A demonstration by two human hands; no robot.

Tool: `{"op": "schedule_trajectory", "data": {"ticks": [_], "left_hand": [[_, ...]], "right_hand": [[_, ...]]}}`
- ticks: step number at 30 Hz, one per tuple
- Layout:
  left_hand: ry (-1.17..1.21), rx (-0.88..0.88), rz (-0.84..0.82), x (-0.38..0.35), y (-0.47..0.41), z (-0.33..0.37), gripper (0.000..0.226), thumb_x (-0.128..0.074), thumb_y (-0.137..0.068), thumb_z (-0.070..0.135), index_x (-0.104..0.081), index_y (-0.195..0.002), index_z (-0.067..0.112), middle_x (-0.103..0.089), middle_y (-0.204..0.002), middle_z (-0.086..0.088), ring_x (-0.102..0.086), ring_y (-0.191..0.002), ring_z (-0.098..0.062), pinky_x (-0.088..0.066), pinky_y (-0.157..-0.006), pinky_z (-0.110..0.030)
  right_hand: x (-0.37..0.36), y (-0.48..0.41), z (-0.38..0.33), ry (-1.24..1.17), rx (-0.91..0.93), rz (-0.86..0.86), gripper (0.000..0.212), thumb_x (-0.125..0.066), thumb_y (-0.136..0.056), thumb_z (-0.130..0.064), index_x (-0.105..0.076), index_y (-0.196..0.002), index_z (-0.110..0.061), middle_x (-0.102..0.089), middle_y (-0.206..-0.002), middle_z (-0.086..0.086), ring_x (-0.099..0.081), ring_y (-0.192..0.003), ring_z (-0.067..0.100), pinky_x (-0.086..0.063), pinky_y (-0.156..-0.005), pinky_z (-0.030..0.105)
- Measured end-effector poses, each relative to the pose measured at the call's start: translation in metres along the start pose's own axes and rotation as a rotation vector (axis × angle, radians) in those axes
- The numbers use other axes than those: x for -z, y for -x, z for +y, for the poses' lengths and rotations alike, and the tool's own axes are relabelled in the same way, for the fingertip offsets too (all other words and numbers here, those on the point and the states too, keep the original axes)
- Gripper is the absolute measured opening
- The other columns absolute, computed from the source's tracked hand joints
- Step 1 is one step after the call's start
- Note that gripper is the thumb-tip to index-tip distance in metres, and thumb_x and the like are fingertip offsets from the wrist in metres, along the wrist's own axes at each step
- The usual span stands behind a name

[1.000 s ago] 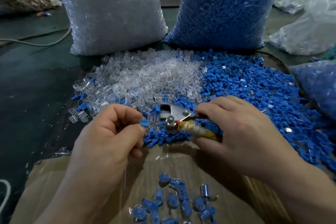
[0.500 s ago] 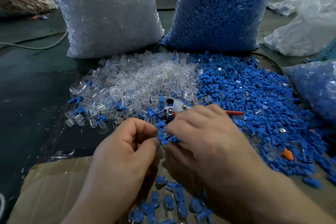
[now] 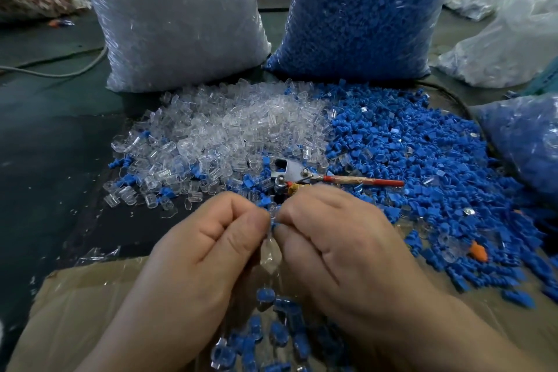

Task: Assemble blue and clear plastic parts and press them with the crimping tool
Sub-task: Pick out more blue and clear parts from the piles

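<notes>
At the back I see two tall bags, the clear bag [image 3: 181, 24] on the left and the blue bag [image 3: 362, 9] on the right. Before them the blue pile [image 3: 422, 160] and the clear pile [image 3: 226, 130] lie touching. Nearer me is cardboard [image 3: 75, 311]. Above its far edge the left hand [image 3: 196, 257] and right hand [image 3: 341, 251] meet, fingers curled, both pinching one blue part [image 3: 273, 225]. The crimper [image 3: 302, 174] lies untouched just beyond them, where the piles join. Joined pieces [image 3: 271, 332] lie on the cardboard between the wrists.

Clear parts pile [image 3: 223, 133], blue parts pile [image 3: 422, 166], red-handled silver crimping tool [image 3: 305, 177], brown cardboard [image 3: 84, 311].
</notes>
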State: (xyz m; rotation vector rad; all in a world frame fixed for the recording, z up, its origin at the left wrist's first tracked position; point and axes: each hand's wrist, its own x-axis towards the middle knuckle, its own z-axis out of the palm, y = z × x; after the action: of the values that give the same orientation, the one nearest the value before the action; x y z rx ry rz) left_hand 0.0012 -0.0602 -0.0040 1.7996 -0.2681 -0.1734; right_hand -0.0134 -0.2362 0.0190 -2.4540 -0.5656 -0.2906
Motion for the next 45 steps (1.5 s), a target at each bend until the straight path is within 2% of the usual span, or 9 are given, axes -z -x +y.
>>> {"op": "schedule_trajectory", "data": {"ticks": [4, 5, 11, 14, 20, 26, 30, 38, 45], "left_hand": [[-0.219, -0.309, -0.046, -0.002, 0.003, 0.005, 0.019, -0.057, -0.087, 0.052, -0.066, -0.098, 0.04, -0.068, -0.081, 0.011, -0.063, -0.065, -0.007, -0.049, -0.056, -0.018], [-0.262, -0.336, -0.063, -0.001, 0.003, 0.006, 0.017, -0.058, -0.087, 0.049, -0.066, -0.099, 0.04, -0.069, -0.087, 0.012, -0.066, -0.07, -0.009, -0.051, -0.058, -0.018], [-0.52, -0.089, -0.092, 0.024, 0.0, 0.006, 0.011, -0.067, -0.077, 0.036, -0.067, -0.086, 0.042, -0.069, -0.069, 0.014, -0.064, -0.059, -0.01, -0.053, -0.055, -0.019], [-0.704, -0.05, -0.213, 0.023, -0.001, 0.003, 0.015, -0.061, -0.076, 0.046, -0.062, -0.09, 0.048, -0.066, -0.078, 0.026, -0.062, -0.067, -0.002, -0.051, -0.056, -0.023], [-0.699, -0.064, -0.295, 0.017, 0.0, 0.007, 0.032, -0.048, -0.07, 0.067, -0.06, -0.094, 0.051, -0.065, -0.087, 0.025, -0.063, -0.073, -0.001, -0.053, -0.06, -0.027], [-1.025, -0.027, 0.118, 0.019, -0.014, -0.009, 0.071, -0.039, -0.07, 0.084, -0.038, -0.133, 0.051, -0.056, -0.088, 0.019, -0.055, -0.077, -0.001, -0.043, -0.062, -0.027], [-1.133, -0.025, 0.062, 0.01, -0.017, -0.013, 0.075, -0.033, -0.076, 0.079, -0.036, -0.144, 0.048, -0.053, -0.115, 0.022, -0.055, -0.099, -0.002, -0.04, -0.073, -0.021], [-0.883, -0.134, 0.106, 0.003, -0.016, -0.014, 0.026, -0.072, -0.086, 0.025, -0.074, -0.111, 0.03, -0.064, -0.097, 0.015, -0.062, -0.085, -0.01, -0.052, -0.074, -0.03], [-0.821, -0.145, 0.125, 0.002, -0.018, -0.016, 0.024, -0.07, -0.086, 0.029, -0.072, -0.109, 0.033, -0.061, -0.094, 0.022, -0.057, -0.081, 0.001, -0.044, -0.071, -0.019]], "right_hand": [[0.004, 0.001, -0.005, -0.868, -0.562, -0.214, 0.017, -0.047, -0.068, -0.027, -0.049, -0.053, -0.019, -0.043, -0.05, -0.002, -0.037, -0.049, 0.015, -0.027, -0.045, 0.03], [0.008, 0.001, -0.004, -0.896, -0.598, -0.261, 0.018, -0.046, -0.067, -0.026, -0.05, -0.051, -0.018, -0.043, -0.049, 0.0, -0.035, -0.048, 0.017, -0.026, -0.045, 0.029], [0.007, 0.006, 0.011, 0.14, -0.342, -0.271, 0.038, -0.039, -0.091, -0.054, -0.051, -0.074, -0.022, -0.056, -0.066, -0.006, -0.051, -0.057, 0.006, -0.041, -0.052, 0.03], [0.0, 0.008, 0.014, 0.334, -0.286, -0.255, 0.031, -0.037, -0.094, -0.059, -0.048, -0.09, -0.031, -0.057, -0.085, -0.011, -0.055, -0.074, 0.014, -0.044, -0.061, 0.034], [-0.012, 0.005, 0.016, 0.342, -0.226, -0.164, 0.041, -0.042, -0.089, -0.065, -0.036, -0.116, -0.035, -0.058, -0.109, -0.01, -0.061, -0.086, 0.025, -0.032, -0.056, 0.036], [-0.033, -0.006, 0.019, 0.453, -0.115, -0.119, 0.061, -0.033, -0.094, -0.065, -0.017, -0.145, -0.036, -0.059, -0.11, -0.001, -0.061, -0.093, 0.027, -0.014, -0.047, 0.029], [-0.033, -0.008, 0.021, 0.434, -0.098, -0.125, 0.043, -0.034, -0.096, -0.059, -0.037, -0.131, -0.034, -0.059, -0.096, -0.004, -0.061, -0.083, 0.026, -0.012, -0.045, 0.028], [-0.032, -0.009, 0.023, 0.342, -0.109, -0.099, 0.022, -0.042, -0.096, -0.049, -0.05, -0.101, -0.028, -0.051, -0.083, -0.008, -0.055, -0.071, 0.022, -0.027, -0.053, 0.032], [-0.03, -0.01, 0.021, 0.328, -0.143, -0.087, 0.021, -0.039, -0.099, -0.039, -0.049, -0.088, -0.025, -0.052, -0.079, -0.006, -0.037, -0.062, 0.019, -0.029, -0.054, 0.033]]}}
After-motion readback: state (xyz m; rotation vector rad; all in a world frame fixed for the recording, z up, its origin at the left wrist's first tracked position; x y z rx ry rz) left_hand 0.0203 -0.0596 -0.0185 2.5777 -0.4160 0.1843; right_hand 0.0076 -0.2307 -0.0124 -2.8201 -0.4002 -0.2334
